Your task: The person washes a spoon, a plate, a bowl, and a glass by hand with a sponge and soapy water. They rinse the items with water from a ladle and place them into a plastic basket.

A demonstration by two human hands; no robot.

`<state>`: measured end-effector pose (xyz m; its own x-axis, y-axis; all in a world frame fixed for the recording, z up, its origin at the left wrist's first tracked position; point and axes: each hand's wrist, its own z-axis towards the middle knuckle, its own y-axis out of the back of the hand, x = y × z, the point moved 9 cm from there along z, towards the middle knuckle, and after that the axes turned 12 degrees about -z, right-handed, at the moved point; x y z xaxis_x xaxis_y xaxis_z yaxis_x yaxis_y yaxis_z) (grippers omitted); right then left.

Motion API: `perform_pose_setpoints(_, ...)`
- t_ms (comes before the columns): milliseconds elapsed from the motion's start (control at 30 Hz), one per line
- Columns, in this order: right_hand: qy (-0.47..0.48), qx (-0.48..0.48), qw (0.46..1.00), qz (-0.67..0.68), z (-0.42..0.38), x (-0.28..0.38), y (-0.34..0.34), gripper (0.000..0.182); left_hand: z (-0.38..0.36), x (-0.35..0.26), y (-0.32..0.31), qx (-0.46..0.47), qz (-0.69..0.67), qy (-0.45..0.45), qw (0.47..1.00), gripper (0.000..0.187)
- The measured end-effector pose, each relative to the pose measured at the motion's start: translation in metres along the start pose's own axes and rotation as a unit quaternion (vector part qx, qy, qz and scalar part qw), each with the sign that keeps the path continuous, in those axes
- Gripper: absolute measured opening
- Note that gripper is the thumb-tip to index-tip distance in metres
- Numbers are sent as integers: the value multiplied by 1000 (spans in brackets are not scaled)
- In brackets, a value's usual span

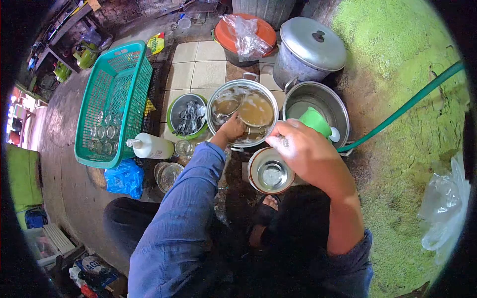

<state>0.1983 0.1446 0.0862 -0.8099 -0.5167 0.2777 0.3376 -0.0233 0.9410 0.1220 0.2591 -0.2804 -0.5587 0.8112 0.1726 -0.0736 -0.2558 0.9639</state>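
Observation:
A metal pot [219, 93] of brown, foamy water stands in front of me. My left hand [233, 129] reaches over its near rim, fingers down at the water among partly sunken dishes; its fingertips are hidden. Just right of the pot is my right hand [304, 151], foamy and curled closed. Something greyish shows at its fingers, too small to make out. Beyond it, a green dipper [315, 120] rests in a second metal pot [343, 108]. Below my hands sits a pale, brown-rimmed container [254, 175] with a shiny metal bowl [272, 175] inside.
At left, a green plastic basket [82, 144] holds several glasses [102, 131]. Near it are a white bottle [151, 146], a blue bag [124, 177] and a bowl of cutlery [190, 117]. A large lidded pot [313, 47] and an orange-lidded bucket [261, 32] stand behind. A green hose [402, 110] crosses at right.

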Motion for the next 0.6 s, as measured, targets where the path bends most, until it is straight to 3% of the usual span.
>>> perform_pose_setpoints(67, 8, -12, 1000, 1, -3, -1, 0, 16, -2, -6, 19, -15, 17, -9, 1000, 29)
perform_pose_setpoints(133, 17, -29, 999, 4, -2, 0, 3, 17, -7, -1, 31, -15, -53, 31, 998, 28)
perform_pose_setpoints(200, -43, 62, 997, 34, 1, -11, -10, 19, -6, -2, 55, -45, -32, 32, 998, 30)
perform_pose_setpoints(300, -44, 57, 996, 54, 0, -10, -8, 21, -3, 20, 68, 26, -161, 164, 973, 40)
perform_pose_setpoints(333, -42, 54, 996, 53, 1, -12, -9, 21, 1, 22, 74, 25, -157, 164, 974, 40)
perform_pose_setpoints(400, -45, 57, 997, 41, 1, -17, -14, 21, 0, 46, 82, 8, -213, 273, 938, 32)
perform_pose_setpoints(600, -85, 12, 994, 67, 5, -41, -10, 24, 6, 81, 135, -60, -329, 283, 899, 31)
